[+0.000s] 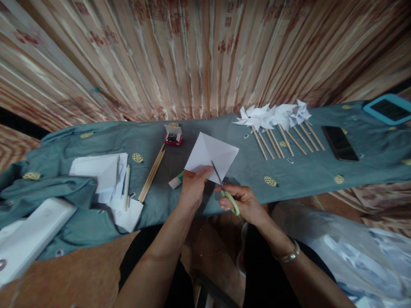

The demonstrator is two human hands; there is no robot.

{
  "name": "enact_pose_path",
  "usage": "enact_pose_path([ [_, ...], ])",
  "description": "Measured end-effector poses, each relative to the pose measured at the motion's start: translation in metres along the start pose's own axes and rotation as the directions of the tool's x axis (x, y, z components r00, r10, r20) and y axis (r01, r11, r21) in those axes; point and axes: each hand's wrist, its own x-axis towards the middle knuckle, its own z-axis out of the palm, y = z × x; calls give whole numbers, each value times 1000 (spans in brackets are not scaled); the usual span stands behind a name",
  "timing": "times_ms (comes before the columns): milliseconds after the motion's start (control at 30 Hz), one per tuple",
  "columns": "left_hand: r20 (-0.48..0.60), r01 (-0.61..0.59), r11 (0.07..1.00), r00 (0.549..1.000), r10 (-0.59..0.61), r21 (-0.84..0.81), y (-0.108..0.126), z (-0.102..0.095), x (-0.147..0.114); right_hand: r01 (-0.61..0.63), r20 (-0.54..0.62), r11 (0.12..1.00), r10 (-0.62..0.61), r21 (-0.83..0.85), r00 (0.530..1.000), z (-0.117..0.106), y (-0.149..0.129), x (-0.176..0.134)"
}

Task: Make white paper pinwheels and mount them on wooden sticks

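Note:
A square sheet of white paper with diagonal creases is pinched in my left hand along its lower left side. My right hand grips a pair of scissors with light green handles. Their blades lie along the crease from the near corner toward the paper's middle. Just left of the paper, a small green and white item is partly covered by my left hand. Several wooden sticks lie together farther left. At the back right, several white paper pinwheels on wooden sticks lie in a row.
A small red box of dark pins stands behind the sticks. White paper sheets and a white pen lie left. A black phone and a blue-framed device are right. A plastic bag holds paper scraps below.

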Motion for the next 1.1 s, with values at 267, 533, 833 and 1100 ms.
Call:
enact_pose_path([
  [267,12,-10,1000,1000,10,-26,-3,-1,1,-4,-8,999,5,46,1000,0,0,0],
  [533,6,-1,999,1000,1,-37,-2,0,1,-6,-15,998,7,63,1000,0,-1,-1],
  [833,17,-24,1000,1000,24,-4,-2,0,1,-35,-60,996,40,84,997,3,-1,0],
  [1100,17,-38,999,999,38,-14,0,1,0,-13,-52,999,15,50,999,3,3,1],
])
